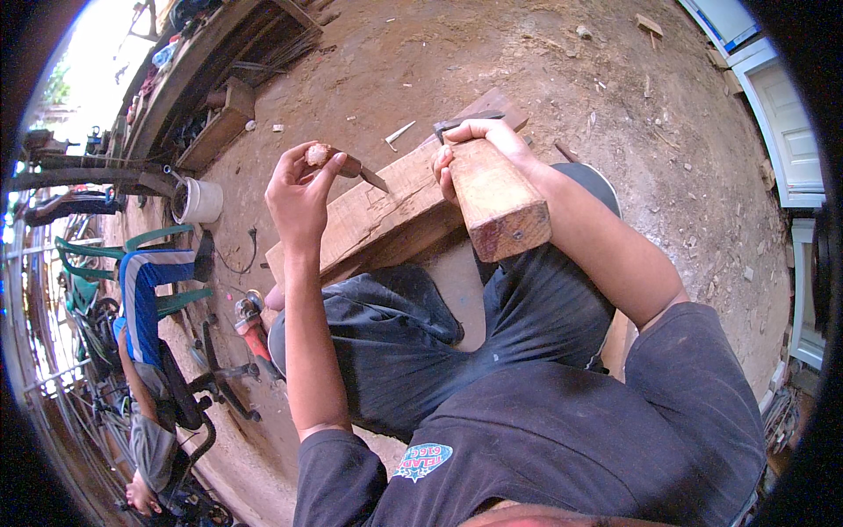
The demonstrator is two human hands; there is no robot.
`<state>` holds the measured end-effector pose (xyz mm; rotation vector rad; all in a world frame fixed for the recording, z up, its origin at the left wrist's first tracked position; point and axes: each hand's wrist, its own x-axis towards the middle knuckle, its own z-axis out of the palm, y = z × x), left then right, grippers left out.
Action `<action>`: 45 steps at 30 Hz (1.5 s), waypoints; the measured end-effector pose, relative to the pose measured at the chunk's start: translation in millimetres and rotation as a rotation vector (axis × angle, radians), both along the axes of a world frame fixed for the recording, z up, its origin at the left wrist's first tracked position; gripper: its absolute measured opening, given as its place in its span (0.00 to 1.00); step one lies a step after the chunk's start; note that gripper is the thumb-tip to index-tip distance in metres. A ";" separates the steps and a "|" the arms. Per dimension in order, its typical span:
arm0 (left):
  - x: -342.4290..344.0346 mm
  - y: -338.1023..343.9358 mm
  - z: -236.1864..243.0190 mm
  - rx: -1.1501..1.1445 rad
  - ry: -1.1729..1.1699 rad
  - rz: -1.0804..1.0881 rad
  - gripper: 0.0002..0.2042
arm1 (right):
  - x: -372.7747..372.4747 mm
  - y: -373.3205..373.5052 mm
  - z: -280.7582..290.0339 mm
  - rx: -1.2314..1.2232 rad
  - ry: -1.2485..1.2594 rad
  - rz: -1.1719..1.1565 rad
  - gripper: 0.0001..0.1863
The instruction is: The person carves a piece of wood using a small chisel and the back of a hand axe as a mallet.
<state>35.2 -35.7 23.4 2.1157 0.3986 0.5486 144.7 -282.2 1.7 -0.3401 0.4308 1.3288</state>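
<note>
My left hand (303,184) is closed round the wooden handle of a chisel (374,180). The chisel leans, its metal tip at the top face of a thick wooden beam (351,230), by some marked or cut lines. The beam lies slantwise in front of my bent legs. In my right hand (487,145) is a heavy squared wooden block (500,202), with its end toward me, held over the beam's right part. A dark metal tool (474,120) shows just beyond my right fingers; whether they touch it I cannot tell.
Left of my knee lies a red power tool (253,338), with a dark cable near it. A white bucket (198,201) stands farther left, near a seated person (154,369) and a green chair (88,250). White panelled doors (781,123) line the right. Wood scraps (648,25) dot the dirt floor.
</note>
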 end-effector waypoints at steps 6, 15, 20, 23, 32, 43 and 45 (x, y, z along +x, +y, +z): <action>0.3 -0.2 0.4 -0.009 0.009 0.002 0.16 | 1.1 0.7 -2.7 -0.019 -0.031 0.001 0.13; -0.2 -0.2 0.7 -0.045 -0.001 -0.011 0.16 | 0.8 -0.3 -0.7 0.028 0.015 -0.004 0.12; -0.4 -2.4 3.6 -0.022 0.018 -0.002 0.16 | 0.4 -1.1 0.3 0.045 -0.002 0.001 0.12; -0.9 -1.4 2.6 -0.016 0.010 -0.006 0.16 | 0.0 -0.6 0.8 0.014 -0.002 -0.014 0.12; -0.9 -2.4 2.2 -0.009 0.022 -0.008 0.16 | -0.5 0.4 0.0 -0.023 -0.037 -0.018 0.13; -0.3 -4.6 -0.6 -0.154 0.039 -0.105 0.14 | 3.3 0.0 -10.8 -0.022 -0.005 0.011 0.12; -0.9 -1.5 -6.5 -0.162 0.038 -0.103 0.14 | 2.2 0.1 -8.5 -0.029 -0.001 0.020 0.12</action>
